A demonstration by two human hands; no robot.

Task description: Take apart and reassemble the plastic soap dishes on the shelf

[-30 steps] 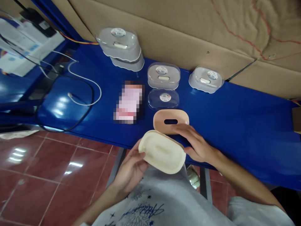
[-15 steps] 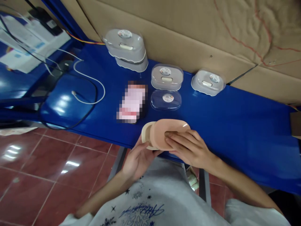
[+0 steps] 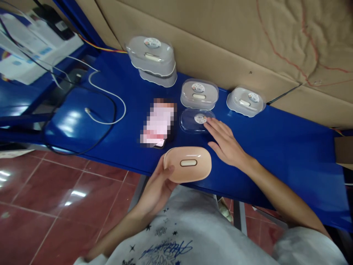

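A peach oval dish point(image 3: 198, 171) with a cream oval slot in its middle rests in my left hand point(image 3: 162, 180), thumb over the left rim and fingers beneath. The cream dish seen earlier is covered by the peach one. My right hand point(image 3: 227, 145) is to the right, palm down with fingers stretched out and nothing gripped. Its fingertips overlap the right end of a clear oval lid point(image 3: 190, 123) bearing a round sticker; whether they press on it I cannot tell. Just behind that lid stands a clear-covered oval box point(image 3: 190, 98).
A phone with a blurred screen point(image 3: 158, 123) lies left of the clear lid. More clear-covered boxes stand at the back: a stack point(image 3: 162, 68) on the left, another box point(image 3: 234, 105) on the right. White cable point(image 3: 124, 106) and black cable curl across the blue table point(image 3: 289, 154). Cardboard point(image 3: 206, 44) lines the back.
The peach dish has moved left over the cream one, now covering it. My right hand has let go of it and moved up to the clear lid; my left hand keeps its hold.
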